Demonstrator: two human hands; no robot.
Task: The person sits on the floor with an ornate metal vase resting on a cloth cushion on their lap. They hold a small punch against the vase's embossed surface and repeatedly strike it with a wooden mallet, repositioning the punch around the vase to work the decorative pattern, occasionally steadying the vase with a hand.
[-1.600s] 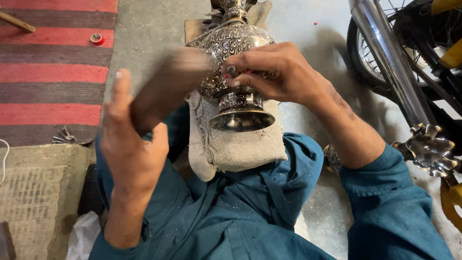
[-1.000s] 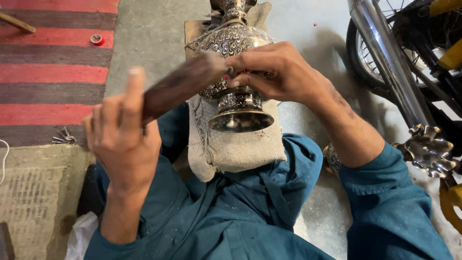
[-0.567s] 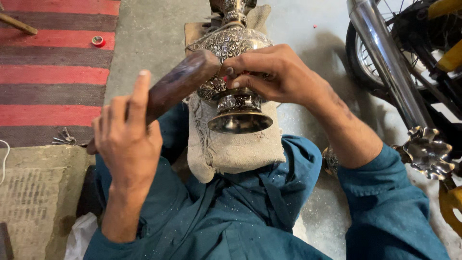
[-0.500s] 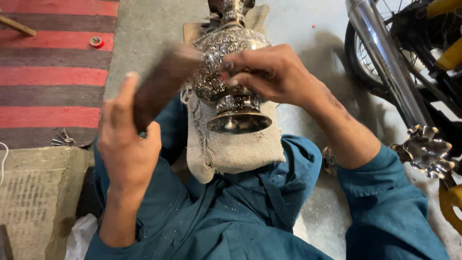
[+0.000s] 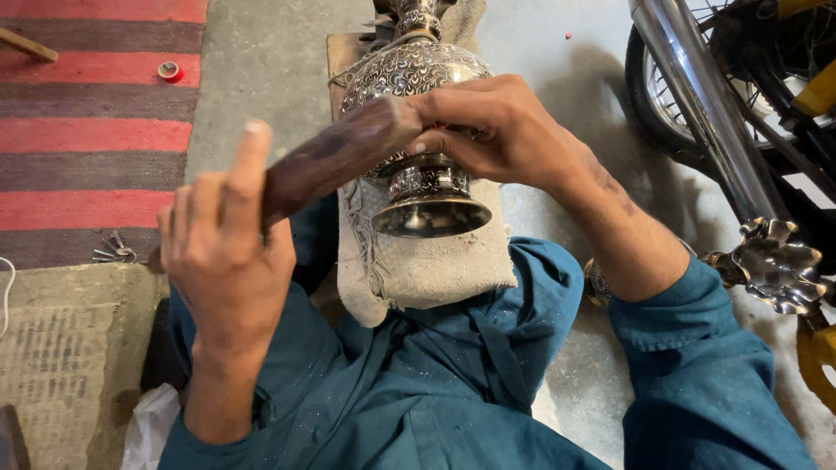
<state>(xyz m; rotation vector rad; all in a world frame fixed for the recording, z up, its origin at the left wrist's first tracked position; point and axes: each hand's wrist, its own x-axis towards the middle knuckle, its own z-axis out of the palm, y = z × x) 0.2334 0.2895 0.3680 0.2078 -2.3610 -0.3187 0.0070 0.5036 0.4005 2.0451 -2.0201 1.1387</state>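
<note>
On the person's lap, over a beige cloth [image 5: 427,261], lies an engraved silver-coloured vase [image 5: 414,78], tipped on its side with its flared foot [image 5: 431,215] pointing back toward the body and its neck pointing away across the grey concrete floor [image 5: 270,61]. The right hand [image 5: 492,126] rests on the lower belly of the vase, its fingers curled and pinched narrowly together against the metal; something small seems to be held at the fingertips, but it is too hidden to tell what. The left hand [image 5: 226,252] is closed around the near end of a dark wooden mallet [image 5: 335,157], index finger raised straight along it. The mallet slants up and to the right, and its far end meets the right hand's fingertips just beside the vase's waist. So the vase sits ahead of both hands, under the right one and just beyond the mallet's head.

A red-striped rug [image 5: 96,130] covers the floor at the left, with a small roll of red tape [image 5: 169,70] on it and a bunch of keys [image 5: 113,251] at its near edge. At the right stands a motorcycle [image 5: 731,104], and a scalloped silver dish [image 5: 778,264] lies beside the right forearm.
</note>
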